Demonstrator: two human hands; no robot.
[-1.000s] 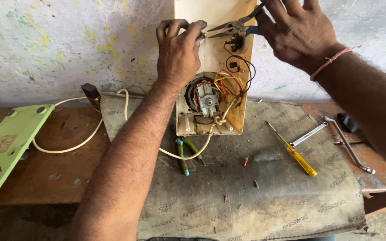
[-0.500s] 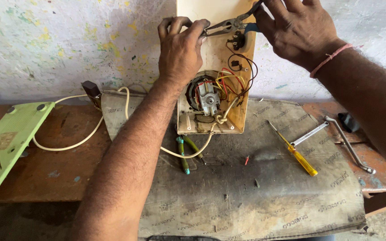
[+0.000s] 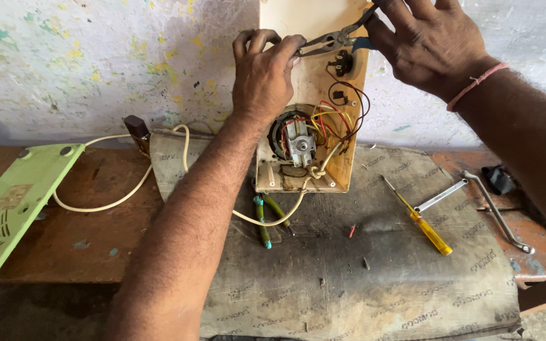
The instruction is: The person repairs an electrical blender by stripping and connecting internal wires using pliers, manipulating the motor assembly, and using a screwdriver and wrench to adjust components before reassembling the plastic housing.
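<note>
Far left, the green plastic cover (image 3: 14, 208) lies flat on the brown worktop (image 3: 96, 246), its near end overhanging the front edge. A cream power cord (image 3: 118, 202) loops from behind the cover across bare wood, past a dark plug (image 3: 137, 129) at the wall, and runs to the appliance. There is open room on the wood between cover and grey mat (image 3: 349, 284).

Centre now: the cream appliance housing (image 3: 304, 95) stands upright against the wall on the back part of the mat, long axis vertical, open side facing the camera, with the motor (image 3: 298, 142) and red, yellow and black wires (image 3: 342, 120) exposed. The left hand (image 3: 263, 79) reaches up over it, fingers curled and pressed onto the upper left of the housing, fingertips meeting the plier tips. Two green-handled screwdrivers (image 3: 263, 221) lie just below the housing, close under the left forearm.

The pliers (image 3: 333, 41) point left and slightly down, long axis near horizontal, jaws closed near the upper inside of the housing. The right hand (image 3: 431, 44) has its grip wrapped around the blue handles at the top right.

Further right on the mat lies a yellow-handled screwdriver (image 3: 421, 221), tip pointing up-left, then a flat spanner (image 3: 440, 194) and a bent metal wrench (image 3: 497, 211) on the wood, under the right forearm.
</note>
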